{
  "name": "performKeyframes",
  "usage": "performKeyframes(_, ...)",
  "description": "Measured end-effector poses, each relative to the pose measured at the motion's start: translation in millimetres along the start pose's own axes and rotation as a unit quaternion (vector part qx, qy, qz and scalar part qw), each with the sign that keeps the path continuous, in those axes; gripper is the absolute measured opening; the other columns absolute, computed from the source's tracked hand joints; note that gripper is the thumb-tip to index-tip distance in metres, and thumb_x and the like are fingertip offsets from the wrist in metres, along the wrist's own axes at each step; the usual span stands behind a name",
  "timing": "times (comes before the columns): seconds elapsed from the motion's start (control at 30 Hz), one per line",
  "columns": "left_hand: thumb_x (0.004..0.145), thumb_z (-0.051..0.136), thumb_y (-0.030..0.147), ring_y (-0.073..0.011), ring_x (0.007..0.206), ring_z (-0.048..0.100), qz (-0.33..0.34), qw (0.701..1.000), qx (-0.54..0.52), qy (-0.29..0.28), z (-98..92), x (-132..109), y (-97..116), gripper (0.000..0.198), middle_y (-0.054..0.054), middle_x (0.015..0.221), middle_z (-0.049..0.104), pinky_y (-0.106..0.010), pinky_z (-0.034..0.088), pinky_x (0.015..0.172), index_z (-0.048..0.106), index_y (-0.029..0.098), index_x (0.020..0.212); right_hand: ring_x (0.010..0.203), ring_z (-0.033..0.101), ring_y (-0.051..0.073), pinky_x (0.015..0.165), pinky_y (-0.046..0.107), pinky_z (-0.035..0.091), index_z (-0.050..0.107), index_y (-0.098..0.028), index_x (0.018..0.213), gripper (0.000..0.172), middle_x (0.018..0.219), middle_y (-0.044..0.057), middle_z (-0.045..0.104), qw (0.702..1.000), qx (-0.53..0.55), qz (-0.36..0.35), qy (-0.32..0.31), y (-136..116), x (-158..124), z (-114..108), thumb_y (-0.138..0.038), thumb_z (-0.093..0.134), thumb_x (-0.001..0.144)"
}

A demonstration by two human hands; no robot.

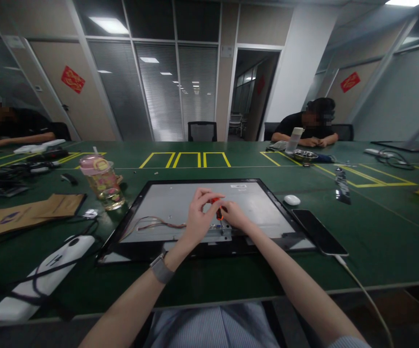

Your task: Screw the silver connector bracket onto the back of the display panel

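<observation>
Left hand: the person's left hand (199,216) curves its thumb and fingers in a loose ring about the top of the handle; whether it grips or only steadies, I cannot tell.
Right hand: the right hand (235,215) is closed, its bent fingers on the handle's side, holding the tool.
Screwdriver: a red-and-black-handled screwdriver (219,212) stands nearly upright between both hands, shaft down at the metal bracket; probably held so to keep the tip in line. Tip contact is too small to tell.
Bracket: a narrow silver metal bracket strip (226,234) runs along the panel's near edge, below the hands.
Panel: a large flat grey metal panel with a black frame (169,200) lies flat before the person, likely so that the table bears it under downward pressure.
Wires: a thin bundle of reddish-brown wires (160,223) loops across its left part, near the left hand but clear of the shaft.
Right side: a white rounded case (291,200) and a black flat phone (319,231) on a white cable sit just beside the frame, limiting room there.
Left side: a pink-lidded clear bottle (102,181) stands near the panel's far-left corner, perhaps easiest to knock; a long white power strip (44,275) lies nearer, crossed by black cable.
Far side: two co-workers sit across the green table (387,241).
</observation>
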State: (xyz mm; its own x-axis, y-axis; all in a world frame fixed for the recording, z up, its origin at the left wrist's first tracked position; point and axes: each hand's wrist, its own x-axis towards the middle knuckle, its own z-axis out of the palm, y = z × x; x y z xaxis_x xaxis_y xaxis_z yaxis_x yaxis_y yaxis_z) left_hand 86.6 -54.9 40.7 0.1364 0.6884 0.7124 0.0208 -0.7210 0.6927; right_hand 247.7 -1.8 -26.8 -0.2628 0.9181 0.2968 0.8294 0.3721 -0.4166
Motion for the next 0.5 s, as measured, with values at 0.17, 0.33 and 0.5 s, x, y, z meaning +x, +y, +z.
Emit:
performKeyframes(0.17, 0.094, 0.044, 0.021, -0.0156, 0.092, 0.058, 0.017, 0.999, -0.008, -0.046, 3.7, -5.5, 10.0, 0.026, -0.006, 0.098, 0.059, -0.029, 0.046, 0.083, 0.064, 0.020, 0.110, 0.072, 0.060, 0.017, 0.063, 0.024, 0.034, 0.066, -0.015, 0.078, 0.023, 0.079, 0.008, 0.069, 1.000, -0.018, 0.002, -0.008, -2.4, 0.5, -2.4, -0.019, 0.046, 0.087)
performKeyframes(0.33, 0.089, 0.054, 0.024, -0.0179, 0.097, 0.055, 0.049, 0.998, 0.008, -0.046, 4.7, -6.2, 10.7, 0.016, -0.006, 0.099, 0.056, -0.031, 0.044, 0.086, 0.068, 0.020, 0.096, 0.076, 0.061, 0.018, 0.065, 0.024, 0.037, 0.067, -0.015, 0.079, 0.023, 0.081, 0.010, 0.070, 1.000, -0.026, 0.008, -0.016, -4.8, -0.7, -4.2, -0.019, 0.045, 0.087)
performKeyframes(0.5, 0.089, 0.054, 0.022, -0.0154, 0.086, 0.054, 0.043, 0.998, 0.031, -0.013, 2.3, -4.9, 11.4, 0.015, -0.004, 0.088, 0.053, -0.029, 0.045, 0.078, 0.069, 0.021, 0.093, 0.074, 0.060, 0.017, 0.065, 0.024, 0.037, 0.066, -0.016, 0.077, 0.024, 0.079, 0.008, 0.070, 1.000, -0.009, 0.006, -0.013, -6.5, -2.2, -5.5, -0.019, 0.044, 0.087)
